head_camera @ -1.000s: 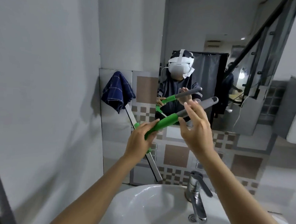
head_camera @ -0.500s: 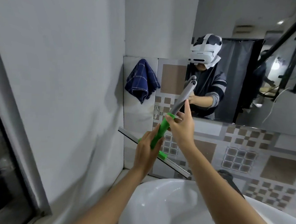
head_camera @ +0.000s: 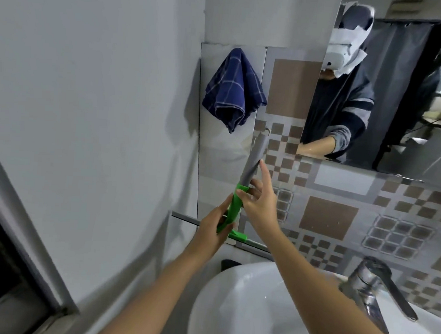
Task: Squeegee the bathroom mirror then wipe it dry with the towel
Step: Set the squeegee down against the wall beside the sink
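Note:
The squeegee (head_camera: 253, 161) has a grey and green handle and stands almost upright against the tiled wall, with its blade (head_camera: 185, 219) lying level at the bottom. The top of the handle touches a small wall hook (head_camera: 267, 130). My left hand (head_camera: 211, 229) grips the green lower part. My right hand (head_camera: 261, 203) pinches the handle where green meets grey, its index finger stretched up along the grey. A blue checked towel (head_camera: 234, 90) hangs on the wall at the upper left of the handle. The mirror (head_camera: 404, 95) is at the upper right and reflects a person.
Below my arms is a white sink (head_camera: 244, 313) with a chrome faucet (head_camera: 377, 287) at its right. A plain grey wall (head_camera: 88, 107) closes the left side, and a dark window frame (head_camera: 14, 270) sits at the lower left. Patterned tiles run under the mirror.
The squeegee has swung from a slant to nearly upright and moved left, away from the mirror toward the wall below the towel. Both hands stayed on it.

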`<state>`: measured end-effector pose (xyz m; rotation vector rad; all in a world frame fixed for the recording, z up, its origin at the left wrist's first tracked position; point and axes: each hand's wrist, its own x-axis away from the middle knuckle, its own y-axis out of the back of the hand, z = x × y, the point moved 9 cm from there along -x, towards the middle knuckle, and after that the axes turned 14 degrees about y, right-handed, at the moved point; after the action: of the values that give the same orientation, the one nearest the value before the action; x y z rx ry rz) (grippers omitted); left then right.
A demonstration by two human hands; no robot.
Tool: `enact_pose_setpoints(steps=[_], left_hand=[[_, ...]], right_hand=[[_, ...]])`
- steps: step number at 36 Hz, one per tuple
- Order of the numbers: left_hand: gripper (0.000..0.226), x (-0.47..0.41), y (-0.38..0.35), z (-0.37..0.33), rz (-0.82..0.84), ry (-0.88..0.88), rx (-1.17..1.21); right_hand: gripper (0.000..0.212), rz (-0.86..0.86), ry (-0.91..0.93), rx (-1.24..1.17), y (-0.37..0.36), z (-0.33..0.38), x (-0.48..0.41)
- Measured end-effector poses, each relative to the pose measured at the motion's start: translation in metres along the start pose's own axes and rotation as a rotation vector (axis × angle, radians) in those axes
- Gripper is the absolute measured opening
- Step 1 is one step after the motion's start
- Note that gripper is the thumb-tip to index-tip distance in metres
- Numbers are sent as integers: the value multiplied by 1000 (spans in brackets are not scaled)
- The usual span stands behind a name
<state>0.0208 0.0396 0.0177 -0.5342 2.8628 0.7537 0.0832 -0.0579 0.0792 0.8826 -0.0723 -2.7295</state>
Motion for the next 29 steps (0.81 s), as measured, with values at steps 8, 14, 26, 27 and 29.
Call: enact_pose_setpoints(steps=[8,14,26,27,29], left_hand=[[65,1,-13,42,29,110,-23],[58,1,-30,61,58,171,8],[64,-16,-44,73,95,220,-7],[64,-18,-44,74,94,219,-7],[63,-23,-46,74,93,214,-8]], right_hand=[[83,34,-42,5,-14,-38,15],[84,53,-118,21,-14,-60,23],[86,82,-156,101,-12,-78,16],[86,83,-150,114,-13,-79,15],[86,83,-136,142,-13,-80,13]])
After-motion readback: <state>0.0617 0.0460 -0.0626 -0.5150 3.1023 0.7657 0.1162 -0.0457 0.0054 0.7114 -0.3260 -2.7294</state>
